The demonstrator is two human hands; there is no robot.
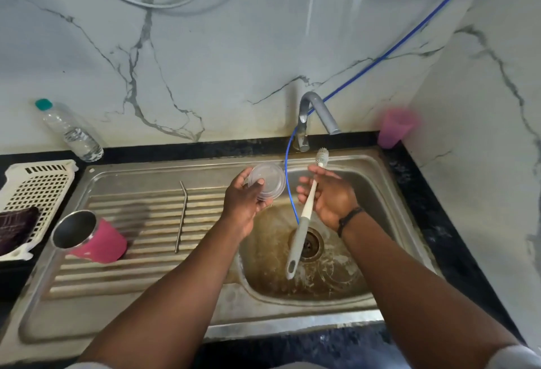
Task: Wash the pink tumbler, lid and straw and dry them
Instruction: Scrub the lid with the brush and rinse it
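Head view shows the sink (389, 181) first; its basin is wet, so anything dropped can slide to the drain. On the drainboard lies the pink tumbler (99, 241), on its side, and it can roll. Beside it rests the straw (182, 216). The left hand (243, 201) has its fingers curled around the clear lid (270, 178), which is slippery. The right hand (330, 193) holds the brush (304, 216) only loosely, fingers half spread.

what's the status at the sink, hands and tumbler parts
Left hand grips clear lid; right hand holds bottle brush over basin. Pink tumbler on its side, metal straw flat, both on drainboard. Blue hose hangs between hands.
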